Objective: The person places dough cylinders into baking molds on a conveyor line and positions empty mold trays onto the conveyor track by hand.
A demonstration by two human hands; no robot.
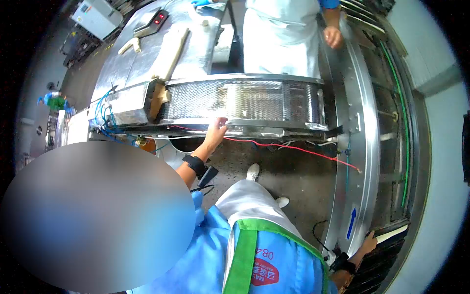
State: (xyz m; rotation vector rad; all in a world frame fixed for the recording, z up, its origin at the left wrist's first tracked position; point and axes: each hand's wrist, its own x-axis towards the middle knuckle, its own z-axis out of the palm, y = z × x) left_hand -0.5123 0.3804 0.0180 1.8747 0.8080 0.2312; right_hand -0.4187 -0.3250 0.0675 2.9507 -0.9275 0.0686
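Note:
My left hand [215, 135], a black band at its wrist, reaches to the near rail of a mesh-topped conveyor [249, 100]. Its fingers are a little apart at the rail and hold nothing visible. At the lower right, my right hand [369, 242], also with a black wristband, has its fingers closed at the left end of a dark tray [387, 229]. A pale strip [393, 234] lies along that tray, just right of the fingertips.
Across the conveyor stands a person in a white apron [281, 36]. A metal table [122, 66] holds pale dough [170, 51] and a scale [151, 22]. A red cable [293, 148] hangs below the conveyor. A metal rail [364, 122] runs along the right. A blurred oval covers the lower left.

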